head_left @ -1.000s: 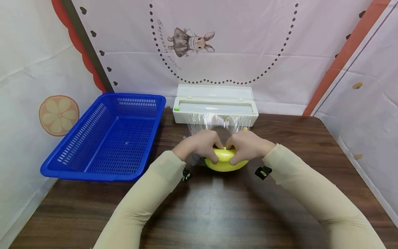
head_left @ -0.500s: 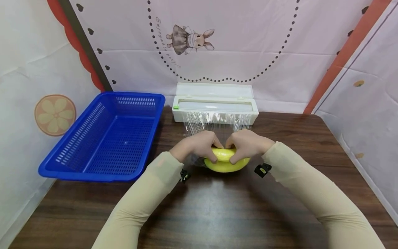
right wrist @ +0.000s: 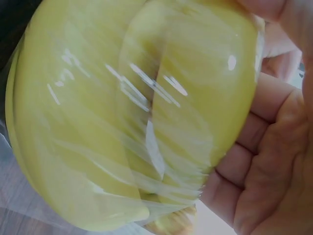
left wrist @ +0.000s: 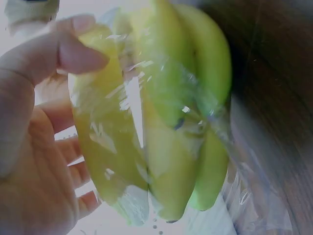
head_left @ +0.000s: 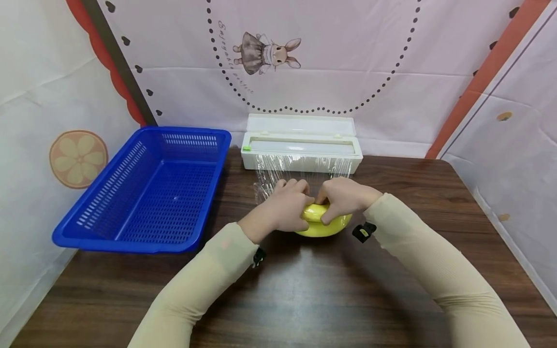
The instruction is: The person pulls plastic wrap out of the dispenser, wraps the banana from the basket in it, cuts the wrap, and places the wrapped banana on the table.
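A bunch of bananas [head_left: 324, 228], yellow with some green, stands between both hands over the table, with glossy cling film over it. My right hand [head_left: 348, 195] grips its right side, thumb on the near face and fingers on the far side. At the left end, my left hand [head_left: 285, 208] holds the bunch between thumb and forefinger, its other fingers raised behind. In the left wrist view, the thumb overlaps a film-covered banana [left wrist: 171, 166], and loose film [left wrist: 259, 196] trails at lower right. The right wrist view shows film drawn tight across the bananas [right wrist: 88, 122].
Behind the hands stands a white cling film dispenser [head_left: 300, 164], lid raised, with a sheet of film [head_left: 278, 166] running from it toward the bunch. A blue plastic basket [head_left: 209, 193] is on the left. Fabric walls enclose the wooden table [head_left: 304, 299].
My left hand has loosened and turned, its fingers lifting and spreading over the left end of the bunch. My right hand keeps its grip, with the bunch shifted slightly right.
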`<action>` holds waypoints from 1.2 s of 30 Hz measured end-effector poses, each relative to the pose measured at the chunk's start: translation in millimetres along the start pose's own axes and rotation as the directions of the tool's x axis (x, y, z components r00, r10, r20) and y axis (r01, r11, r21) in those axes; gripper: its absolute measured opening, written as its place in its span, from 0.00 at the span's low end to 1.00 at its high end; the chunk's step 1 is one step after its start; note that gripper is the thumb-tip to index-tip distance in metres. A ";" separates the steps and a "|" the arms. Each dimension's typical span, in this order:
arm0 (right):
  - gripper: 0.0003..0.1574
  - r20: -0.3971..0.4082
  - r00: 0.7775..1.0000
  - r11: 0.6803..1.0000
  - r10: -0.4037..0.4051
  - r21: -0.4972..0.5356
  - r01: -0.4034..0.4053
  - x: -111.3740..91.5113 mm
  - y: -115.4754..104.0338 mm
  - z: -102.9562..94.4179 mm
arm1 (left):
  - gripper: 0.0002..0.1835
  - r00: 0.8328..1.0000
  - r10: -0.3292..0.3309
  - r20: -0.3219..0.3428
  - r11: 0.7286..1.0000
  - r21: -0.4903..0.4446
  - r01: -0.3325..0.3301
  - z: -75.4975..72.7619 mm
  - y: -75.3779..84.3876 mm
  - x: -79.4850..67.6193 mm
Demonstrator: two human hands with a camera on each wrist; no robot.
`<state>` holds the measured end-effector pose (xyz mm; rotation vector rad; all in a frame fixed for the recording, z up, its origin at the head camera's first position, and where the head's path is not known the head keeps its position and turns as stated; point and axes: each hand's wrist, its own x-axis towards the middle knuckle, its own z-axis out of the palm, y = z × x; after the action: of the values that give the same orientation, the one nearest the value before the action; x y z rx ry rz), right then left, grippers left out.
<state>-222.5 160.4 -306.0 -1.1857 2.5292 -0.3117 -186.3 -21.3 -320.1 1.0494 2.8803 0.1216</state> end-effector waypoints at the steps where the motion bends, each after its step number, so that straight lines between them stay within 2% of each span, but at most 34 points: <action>1: 0.07 0.001 1.000 1.000 -0.002 0.002 0.002 0.4 1.0 -0.3 | 0.29 1.000 0.003 -0.025 0.999 0.054 -0.002 1.6 1.8 -1.3; 3: 0.08 0.005 1.000 1.000 -0.010 0.007 0.010 1.0 2.6 -1.1 | 0.34 0.997 0.020 -0.078 0.989 0.146 -0.008 4.8 5.3 -4.3; 6: 0.08 0.019 1.000 0.999 -0.006 0.035 0.005 1.5 4.6 -2.9 | 0.32 0.982 0.072 -0.173 0.972 0.231 -0.030 10.0 9.1 -7.9; 10: 0.04 0.045 0.998 0.994 0.034 0.105 -0.039 1.5 7.0 -5.6 | 0.25 0.956 0.141 -0.256 0.970 0.229 -0.082 15.6 11.6 -11.7; 13: 0.03 0.063 0.996 0.985 0.061 0.155 -0.070 2.2 10.1 -6.8 | 0.27 0.952 0.159 -0.261 0.967 0.233 -0.098 18.9 11.7 -12.8; 18: 0.03 0.099 0.992 0.964 0.083 0.246 -0.105 4.4 18.7 -7.2 | 0.41 0.956 0.160 -0.246 0.953 0.292 -0.084 25.7 9.8 -9.5; 22: 0.05 0.127 0.988 0.941 0.087 0.314 -0.123 5.8 27.4 -8.6 | 0.48 0.949 0.165 -0.270 0.927 0.370 -0.056 32.5 8.0 -4.2; 26: 0.05 0.150 0.985 0.911 0.091 0.388 -0.143 7.5 33.8 -10.7 | 0.44 0.933 0.178 -0.312 0.892 0.452 -0.019 38.4 5.3 1.6; 29: 0.04 0.164 0.982 0.889 0.094 0.431 -0.157 9.2 36.6 -11.1 | 0.38 0.924 0.186 -0.334 0.879 0.477 -0.005 41.0 2.5 4.8; 32: 0.04 0.161 0.981 0.882 0.104 0.440 -0.166 11.0 38.6 -11.1 | 0.36 0.922 0.185 -0.341 0.884 0.468 -0.004 40.9 -0.4 7.0; 36: 0.05 0.147 0.982 0.876 0.117 0.450 -0.171 12.4 39.6 -9.7 | 0.40 0.923 0.183 -0.338 0.901 0.434 -0.020 39.2 -4.2 8.0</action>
<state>-261.4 176.3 -312.6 -0.7985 2.2468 -0.7370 -191.3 -17.4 -359.8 1.3837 3.2829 -0.3628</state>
